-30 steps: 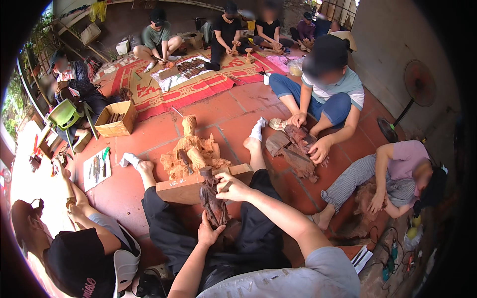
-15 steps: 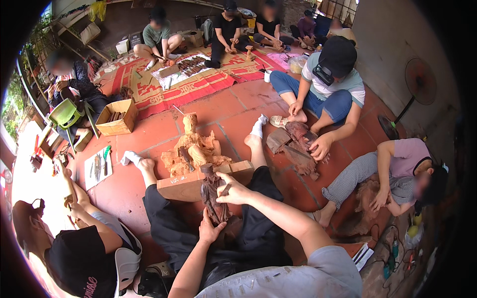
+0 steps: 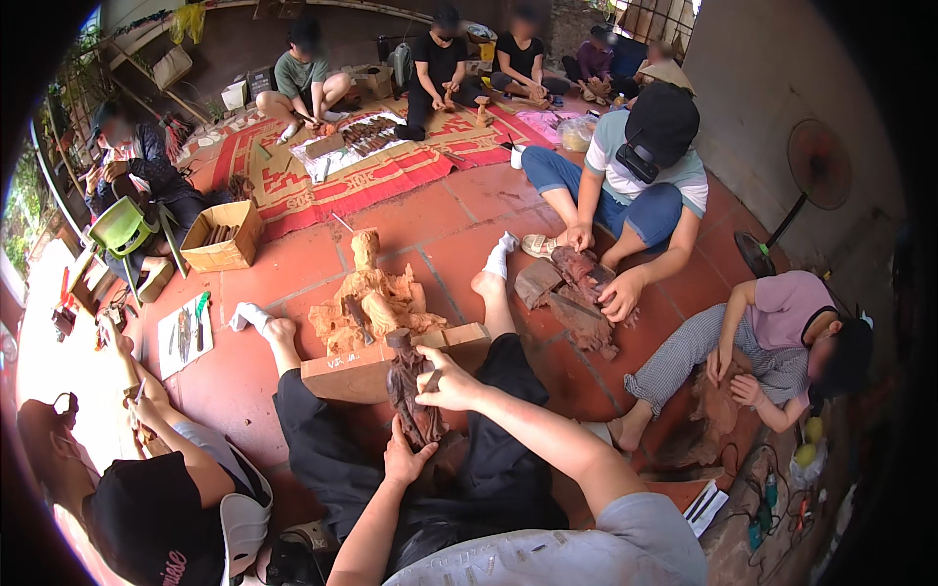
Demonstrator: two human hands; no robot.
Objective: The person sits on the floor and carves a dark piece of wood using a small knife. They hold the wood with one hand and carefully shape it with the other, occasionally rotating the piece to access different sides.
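Daylight floods the left edge of the floor, while the right side falls dim.
Along that left edge the red terracotta-tiled floor [image 3: 440, 259] burns out to near white, glare lying on the side where bright green leafy foliage [image 3: 18, 230] shows. Beyond the right edge, the plain grey wall [image 3: 772, 73] is shaded, and the dark round-headed standing fan [image 3: 819, 164] has low contrast. The dark reddish-brown carved wooden figure [image 3: 404, 379] keeps only faint detail in its folds. Fisheye distortion bows the tile joints and stretches shapes toward the black rim. Mid-floor looks fairly sharp; faces are smudged by blur.
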